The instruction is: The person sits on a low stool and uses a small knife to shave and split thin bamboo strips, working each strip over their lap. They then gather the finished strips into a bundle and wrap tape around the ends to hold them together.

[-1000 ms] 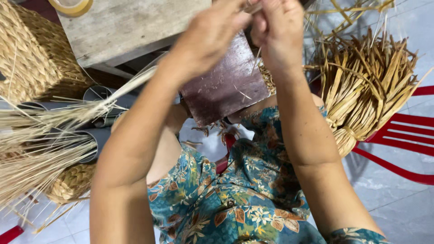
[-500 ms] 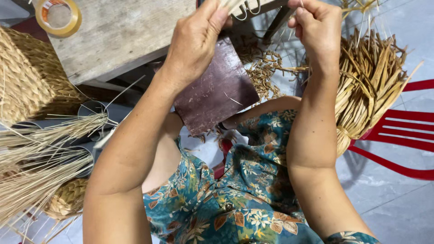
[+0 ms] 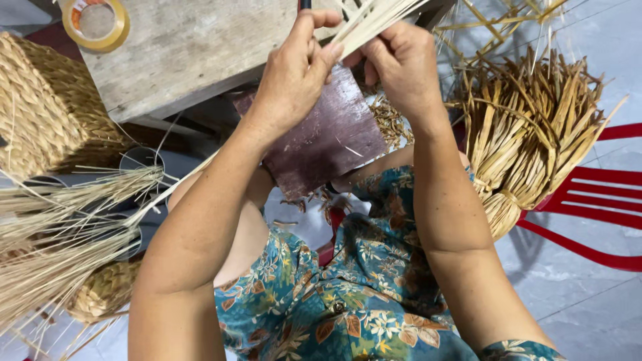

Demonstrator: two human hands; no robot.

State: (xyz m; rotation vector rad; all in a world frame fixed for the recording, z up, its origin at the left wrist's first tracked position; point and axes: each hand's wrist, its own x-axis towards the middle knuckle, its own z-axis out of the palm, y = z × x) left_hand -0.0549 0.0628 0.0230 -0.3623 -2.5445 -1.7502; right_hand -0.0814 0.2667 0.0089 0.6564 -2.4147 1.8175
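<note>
Both hands are raised close together near the top middle of the head view. My left hand [image 3: 294, 73] pinches a bunch of pale flat straw strips [image 3: 374, 19] between thumb and fingers. My right hand [image 3: 401, 63] grips the same strips from the right side, its fingers curled under them. The strips run up and to the right, out of the frame. Below the hands lies a dark reddish board [image 3: 321, 137] resting over my lap.
A worn wooden plank [image 3: 187, 47] with a roll of yellow tape [image 3: 97, 23] lies at top left. A woven straw basket [image 3: 40, 107] sits left, loose straw bundles [image 3: 60, 227] below it. A tied sheaf of dry reeds [image 3: 528, 140] rests on a red plastic chair [image 3: 602, 194].
The camera view has shifted downward so the hands sit lower in frame. The pale strips are now plainly visible between both hands, and the hands have drawn closer together.
</note>
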